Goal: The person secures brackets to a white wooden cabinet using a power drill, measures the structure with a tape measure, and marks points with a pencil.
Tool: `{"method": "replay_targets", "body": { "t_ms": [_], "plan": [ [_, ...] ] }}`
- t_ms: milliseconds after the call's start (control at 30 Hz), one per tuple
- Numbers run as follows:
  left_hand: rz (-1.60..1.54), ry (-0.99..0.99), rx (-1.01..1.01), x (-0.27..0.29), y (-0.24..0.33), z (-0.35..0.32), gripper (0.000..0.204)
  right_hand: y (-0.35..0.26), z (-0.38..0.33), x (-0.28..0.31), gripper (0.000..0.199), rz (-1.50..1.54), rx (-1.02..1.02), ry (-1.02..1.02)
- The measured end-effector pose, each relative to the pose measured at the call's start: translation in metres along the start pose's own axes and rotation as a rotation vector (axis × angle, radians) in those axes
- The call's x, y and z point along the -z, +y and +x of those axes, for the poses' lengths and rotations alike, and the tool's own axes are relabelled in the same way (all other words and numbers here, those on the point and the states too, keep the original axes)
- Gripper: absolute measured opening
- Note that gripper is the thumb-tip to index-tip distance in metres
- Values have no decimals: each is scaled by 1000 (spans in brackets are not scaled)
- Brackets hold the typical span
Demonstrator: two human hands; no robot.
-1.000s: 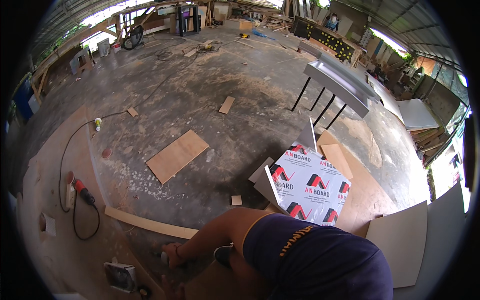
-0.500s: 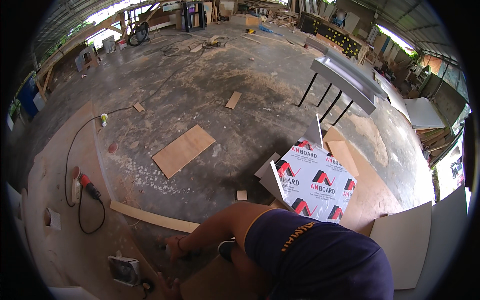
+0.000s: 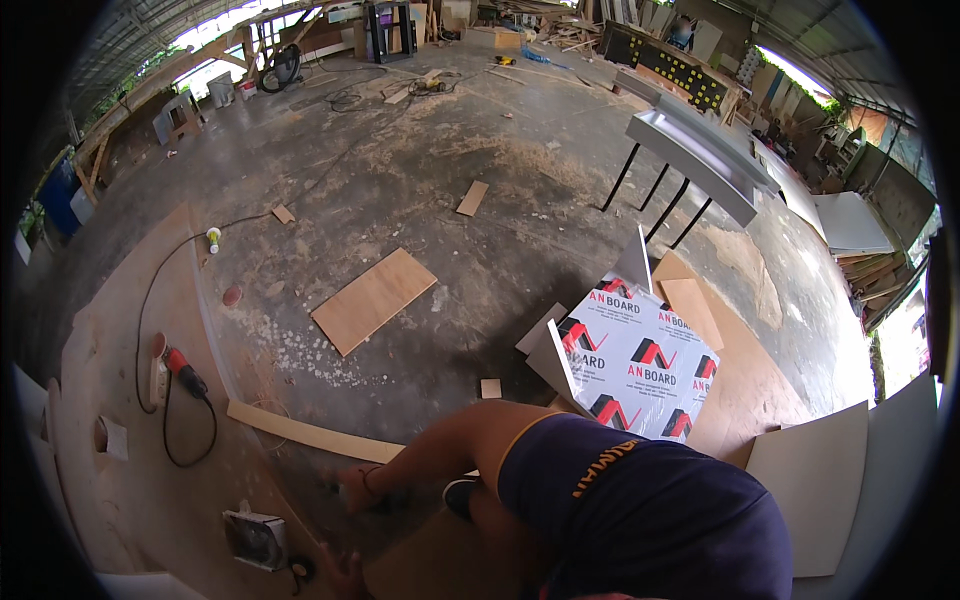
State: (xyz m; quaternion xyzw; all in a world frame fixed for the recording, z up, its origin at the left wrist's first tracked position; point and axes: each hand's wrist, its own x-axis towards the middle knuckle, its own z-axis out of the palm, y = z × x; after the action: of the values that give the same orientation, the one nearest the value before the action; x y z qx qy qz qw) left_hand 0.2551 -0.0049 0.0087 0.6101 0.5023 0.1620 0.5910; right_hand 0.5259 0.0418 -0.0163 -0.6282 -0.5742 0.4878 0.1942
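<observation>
My left arm reaches down from the navy sleeve, and my left hand point(image 3: 356, 489), with a band on its wrist, is low over the concrete floor beside the near end of a long thin wood strip point(image 3: 310, 434). Its fingers are curled at something small and dark that I cannot make out. My right hand point(image 3: 345, 574) shows at the lower edge with its fingers spread, next to a brown board point(image 3: 440, 560). A dark shoe point(image 3: 460, 496) is under my arm.
A red power tool point(image 3: 183, 368) with a black cord lies left on a large brown sheet point(image 3: 120, 330). A white square box point(image 3: 256, 538) lies near my right hand. A plywood panel point(image 3: 374, 299), a wrapped white-and-red board pack point(image 3: 640, 365) and a grey metal table point(image 3: 700, 160) stand further out.
The view has shifted, so the floor items sit lower in the picture. My right hand and the white box have come into view at the bottom. My left hand stays low by the strip.
</observation>
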Motion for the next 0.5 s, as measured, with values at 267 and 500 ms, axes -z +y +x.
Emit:
{"method": "replay_targets", "body": {
  "t_ms": [267,500],
  "plan": [
    [60,-38,-35,4,-10,2,73,-26,-24,21,83,-94,-120,-39],
    [828,395,-655,71,-57,21,89,-29,-18,22,87,-132,-24,-43]
  ]
}}
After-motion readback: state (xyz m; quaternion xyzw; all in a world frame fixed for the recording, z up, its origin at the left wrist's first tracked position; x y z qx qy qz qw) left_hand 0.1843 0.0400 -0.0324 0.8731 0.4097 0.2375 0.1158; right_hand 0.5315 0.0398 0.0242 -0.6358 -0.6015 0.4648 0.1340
